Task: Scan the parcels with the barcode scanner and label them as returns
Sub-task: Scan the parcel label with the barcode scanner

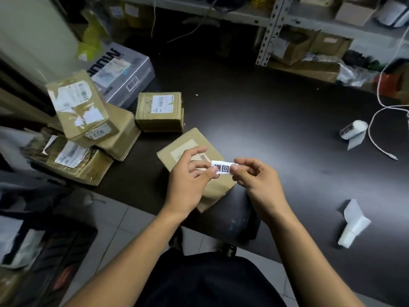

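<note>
The single head view looks forward and steeply down from the person's head across the near edge of the dark table (276, 120), close above the hands. It faces the shelves (272, 29) along the far edge, its wide lens bending the edges.

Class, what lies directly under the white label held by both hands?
A cardboard parcel on the dark table lies beneath the label; the hands cover part of its top.
</note>
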The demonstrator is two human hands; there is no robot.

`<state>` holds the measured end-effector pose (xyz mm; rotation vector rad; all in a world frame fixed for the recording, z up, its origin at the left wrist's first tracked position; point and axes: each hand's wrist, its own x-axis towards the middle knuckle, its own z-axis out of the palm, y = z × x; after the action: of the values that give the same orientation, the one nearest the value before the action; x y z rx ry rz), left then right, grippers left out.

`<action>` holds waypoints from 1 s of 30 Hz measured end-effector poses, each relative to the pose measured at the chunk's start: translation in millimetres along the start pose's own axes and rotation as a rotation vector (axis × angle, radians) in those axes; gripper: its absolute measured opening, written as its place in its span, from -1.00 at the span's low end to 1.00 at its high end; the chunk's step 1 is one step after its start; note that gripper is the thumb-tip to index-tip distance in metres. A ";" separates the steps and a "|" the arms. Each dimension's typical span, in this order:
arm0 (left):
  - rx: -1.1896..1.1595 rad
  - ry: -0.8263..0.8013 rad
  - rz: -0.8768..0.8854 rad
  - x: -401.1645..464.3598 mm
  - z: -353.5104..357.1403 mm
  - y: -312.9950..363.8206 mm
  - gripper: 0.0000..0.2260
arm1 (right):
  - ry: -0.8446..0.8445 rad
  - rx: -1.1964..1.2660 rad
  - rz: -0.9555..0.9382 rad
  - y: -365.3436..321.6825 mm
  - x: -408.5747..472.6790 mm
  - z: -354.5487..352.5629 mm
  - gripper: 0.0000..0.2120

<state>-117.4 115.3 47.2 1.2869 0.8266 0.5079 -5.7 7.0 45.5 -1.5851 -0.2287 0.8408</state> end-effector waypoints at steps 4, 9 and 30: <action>-0.028 0.021 -0.030 -1.8 -10.5 -5.7 -0.65 | -0.081 0.017 0.079 -1.8 4.0 7.5 -0.92; -0.004 0.103 -0.054 -7.3 -12.1 -15.8 -0.68 | -0.155 -0.221 0.022 -0.8 10.3 4.9 -0.81; 0.684 0.486 -0.190 -41.1 28.3 -43.8 -0.57 | -0.554 -1.077 -0.371 20.8 48.9 8.2 -0.64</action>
<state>-126.0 56.8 17.0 1.7056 1.6095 0.3992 17.6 37.7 8.0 -2.1213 -1.5279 0.8880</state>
